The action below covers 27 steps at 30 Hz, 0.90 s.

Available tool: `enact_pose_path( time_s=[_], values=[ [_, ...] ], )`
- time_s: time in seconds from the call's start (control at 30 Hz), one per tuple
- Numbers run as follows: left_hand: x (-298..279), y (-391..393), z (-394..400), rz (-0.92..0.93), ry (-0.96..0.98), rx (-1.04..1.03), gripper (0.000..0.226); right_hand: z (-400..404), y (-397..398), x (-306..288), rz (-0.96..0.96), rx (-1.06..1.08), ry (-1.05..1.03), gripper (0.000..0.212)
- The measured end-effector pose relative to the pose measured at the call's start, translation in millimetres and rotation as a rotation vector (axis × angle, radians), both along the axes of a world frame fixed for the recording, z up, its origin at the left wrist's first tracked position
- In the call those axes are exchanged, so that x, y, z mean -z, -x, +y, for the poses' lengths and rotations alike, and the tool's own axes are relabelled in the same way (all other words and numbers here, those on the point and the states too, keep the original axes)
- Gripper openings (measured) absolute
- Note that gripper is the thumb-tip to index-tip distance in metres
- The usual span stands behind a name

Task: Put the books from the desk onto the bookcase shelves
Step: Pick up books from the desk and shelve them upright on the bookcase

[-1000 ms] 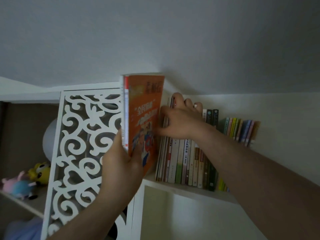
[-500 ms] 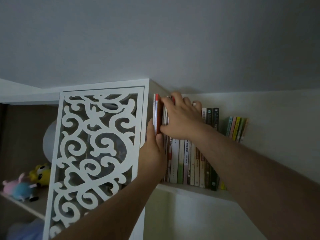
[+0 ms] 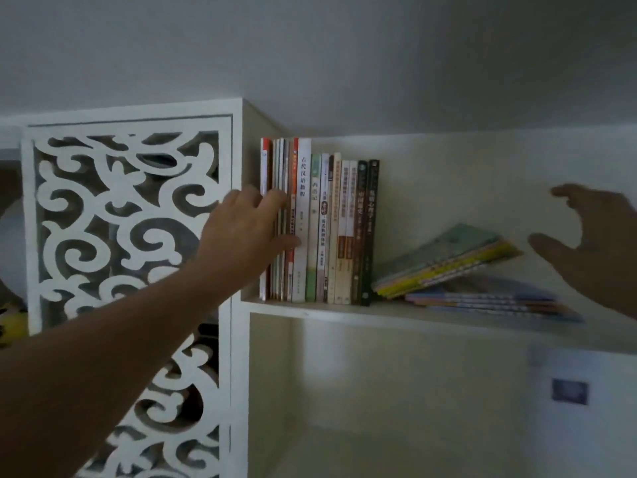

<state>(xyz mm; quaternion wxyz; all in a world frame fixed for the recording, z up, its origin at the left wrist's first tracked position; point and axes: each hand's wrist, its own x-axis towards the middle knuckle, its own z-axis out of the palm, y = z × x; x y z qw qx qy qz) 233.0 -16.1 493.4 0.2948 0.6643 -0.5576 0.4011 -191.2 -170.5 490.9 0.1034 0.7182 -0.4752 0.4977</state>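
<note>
A row of upright books point(image 3: 331, 229) stands at the left end of the white bookcase shelf point(image 3: 344, 310). The orange book point(image 3: 264, 160) is the leftmost one, against the cabinet side. My left hand point(image 3: 246, 229) lies with straight fingers against the spines of the leftmost books. To the right, several thin books point(image 3: 444, 260) have toppled and lean or lie flat on the shelf. My right hand point(image 3: 599, 243) hovers open at the right edge, a little in front of the fallen books and holding nothing.
A white fretwork panel point(image 3: 127, 215) covers the cabinet to the left. Part of a yellow plush toy point(image 3: 12, 326) shows at the left edge. Below the shelf is an open compartment point(image 3: 396, 391). A small dark plate point(image 3: 569, 391) sits on the wall at lower right.
The orange book went from my left hand into the row's left end. My right hand left the book tops and swung right. The thin books at the right fell over.
</note>
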Motion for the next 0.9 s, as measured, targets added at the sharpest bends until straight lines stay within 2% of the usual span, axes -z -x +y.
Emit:
enact_pose_path(
  time_s=[0.07,0.1,0.13,0.17,0.27,0.3,0.37,0.4,0.47,0.53,0.57,0.6,0.7,0.77,0.8,0.87,0.9],
  values=[
    [7,0,-11,-0.107,0.083,0.032,0.057,-51,52,27,-0.026,0.151,-0.44,0.129],
    [12,6,-18,-0.16,0.137,0.057,0.056,-72,71,42,-0.022,0.134,-0.564,0.146],
    [17,16,-24,-0.203,0.188,0.098,0.054,-73,75,49,0.006,0.111,-0.637,0.155],
    [20,32,-32,-0.238,0.219,0.159,0.051,-59,67,52,0.025,0.066,-0.695,0.152],
    [21,102,-59,-0.358,0.209,0.436,0.042,-27,23,47,-0.117,-0.098,-0.75,0.106],
    [18,128,-67,-0.389,0.155,0.533,0.041,-21,10,42,-0.106,-0.138,-0.765,0.104],
    [15,171,-86,-0.326,-0.103,0.649,0.049,-16,-7,36,-0.062,-0.206,-0.763,0.107],
    [14,185,-99,-0.238,-0.283,0.623,0.059,-19,-12,35,-0.097,-0.216,-0.732,0.104],
    [15,197,-129,-0.097,-0.613,0.457,0.088,-21,-18,29,-0.313,-0.24,-0.746,0.09],
    [15,195,-151,-0.109,-0.736,0.341,0.109,-19,-22,17,-0.652,-0.399,-0.815,0.053],
    [15,191,-159,-0.132,-0.718,0.33,0.113,-20,-22,13,-0.792,-0.457,-0.833,0.038],
    [15,187,-163,-0.149,-0.675,0.341,0.114,-17,-22,11,-0.902,-0.497,-0.845,0.033],
    [23,181,-158,-0.244,-0.481,0.419,0.108,-33,-15,15,-1.134,-0.589,-0.841,0.039],
    [37,182,-155,-0.408,-0.29,0.45,0.101,-40,-17,11,-1.244,-0.591,-0.745,0.032],
    [39,182,-154,-0.428,-0.228,0.441,0.103,-41,-21,4,-1.271,-0.615,-0.698,0.025],
    [35,179,-155,-0.305,-0.16,0.418,0.114,-41,-37,-18,-1.267,-0.659,-0.574,0.013],
    [31,175,-155,-0.211,-0.129,0.437,0.115,-38,-49,-29,-1.239,-0.722,-0.503,0.016]
  ],
)
